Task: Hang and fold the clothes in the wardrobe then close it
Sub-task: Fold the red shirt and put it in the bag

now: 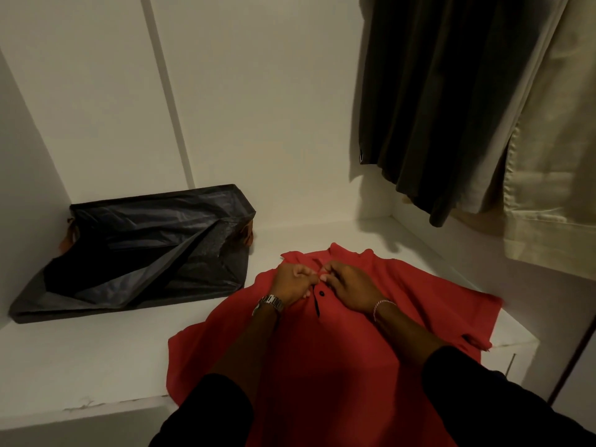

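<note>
where two hands pinch: one shirt

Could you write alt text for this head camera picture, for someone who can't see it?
Both hands, left hand and right hand, pinch the buttoned placket of a red polo shirt spread on a white wardrobe shelf. A dark bag lies at left; dark and cream garments hang at right.

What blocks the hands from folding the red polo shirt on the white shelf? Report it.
Nothing visible does. The left hand and right hand already pinch the placket of the red polo shirt; the black plastic bag lies apart on the white shelf.
</note>
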